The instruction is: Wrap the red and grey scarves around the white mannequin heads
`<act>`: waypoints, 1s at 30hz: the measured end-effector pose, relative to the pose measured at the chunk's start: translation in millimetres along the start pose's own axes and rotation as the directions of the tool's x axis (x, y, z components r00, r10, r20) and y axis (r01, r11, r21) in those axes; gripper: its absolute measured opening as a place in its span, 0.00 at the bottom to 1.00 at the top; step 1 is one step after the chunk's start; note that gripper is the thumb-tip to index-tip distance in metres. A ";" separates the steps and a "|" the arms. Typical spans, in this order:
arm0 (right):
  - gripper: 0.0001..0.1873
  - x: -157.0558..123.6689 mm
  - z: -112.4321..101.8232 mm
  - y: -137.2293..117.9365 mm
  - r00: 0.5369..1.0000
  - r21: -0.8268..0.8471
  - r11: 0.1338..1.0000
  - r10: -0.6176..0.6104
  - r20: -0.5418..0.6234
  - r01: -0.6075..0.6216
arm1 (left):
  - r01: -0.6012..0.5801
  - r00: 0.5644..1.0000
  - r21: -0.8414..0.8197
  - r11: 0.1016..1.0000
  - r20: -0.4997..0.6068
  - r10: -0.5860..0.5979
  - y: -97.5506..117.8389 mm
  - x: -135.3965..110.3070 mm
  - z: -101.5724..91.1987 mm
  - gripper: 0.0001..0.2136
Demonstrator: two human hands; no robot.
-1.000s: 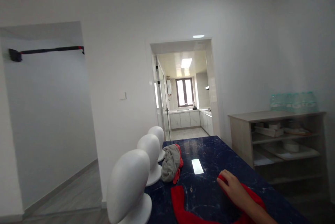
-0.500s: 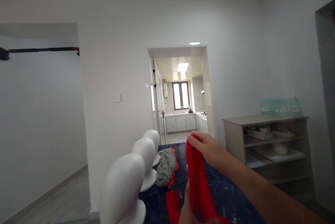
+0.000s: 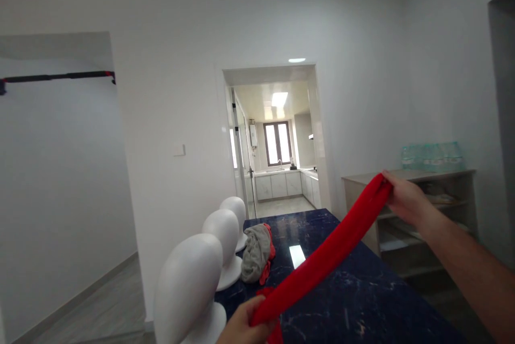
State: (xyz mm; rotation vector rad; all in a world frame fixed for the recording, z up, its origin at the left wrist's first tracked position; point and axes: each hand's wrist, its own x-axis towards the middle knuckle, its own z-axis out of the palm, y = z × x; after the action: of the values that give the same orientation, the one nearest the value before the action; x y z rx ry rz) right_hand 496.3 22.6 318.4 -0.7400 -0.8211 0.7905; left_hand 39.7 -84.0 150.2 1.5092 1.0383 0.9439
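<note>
1. Left hand (image 3: 245, 322): at the lower edge of the view, fingers closed around the near end of the red cloth.
2. Right hand (image 3: 406, 199): raised, higher and farther right; fingertips pinch the far end of the same cloth.
3. Red cloth (image 3: 325, 253): one long, narrow strip, drawn out between both hands on a slant, low at the left hand, high at the right; its middle hangs above the table. More red fabric shows beside and below the left hand; whether it belongs to the same piece cannot be told.
4. Table (image 3: 330, 306): dark blue top with pale veining, glossy, a bright reflection upon it.
5. Grey cloth (image 3: 256, 253): crumpled heap on the table, coral-red fabric (image 3: 269, 263) along its right side.
6. White forms, three: smooth, head-shaped, on round bases, in a receding row along the table's left side; nearest (image 3: 189, 285), middle (image 3: 221, 231), farthest (image 3: 234, 212). The grey heap lies just beside the middle one.
7. Shelf unit (image 3: 354, 194): pale, open-fronted, right of the table, partly behind the right hand and arm.
8. Bottles (image 3: 432, 156): a teal-tinted group atop the unit.
9. Doorway, beyond the table: kitchen cabinets (image 3: 277, 187) and window (image 3: 277, 143) within.
</note>
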 end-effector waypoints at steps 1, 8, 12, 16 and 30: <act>0.12 -0.2 -17.9 20.1 0.995 -0.045 0.996 0.078 -0.060 -0.080 | -0.026 0.998 -0.085 0.996 -0.055 0.022 11.5 1.2 -7.5 0.16; 0.19 -94.2 -71.3 193.6 0.687 -0.524 0.723 0.655 0.314 -0.450 | -0.314 0.938 -0.298 0.901 -0.244 0.247 110.7 48.4 -20.3 0.24; 0.18 -153.9 -36.0 248.4 0.479 -0.656 0.658 0.740 0.471 -0.371 | -0.349 0.906 -0.096 0.932 -0.290 0.309 143.4 95.4 -29.2 0.27; 0.14 -181.8 12.1 260.3 0.310 -0.662 0.685 0.728 0.611 -0.304 | -0.253 0.869 0.227 0.941 -0.373 0.324 164.2 150.0 -51.6 0.26; 0.05 -161.0 65.0 339.1 0.723 -0.748 0.320 0.219 0.655 0.581 | -0.001 0.816 0.580 0.814 -0.470 0.336 147.0 278.7 -94.0 0.20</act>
State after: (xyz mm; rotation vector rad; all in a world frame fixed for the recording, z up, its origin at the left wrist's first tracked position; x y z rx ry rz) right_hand 265.4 74.8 19.9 -1.3865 -2.1420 0.2015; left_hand 60.5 194.4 323.9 1.8838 1.7388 1.3428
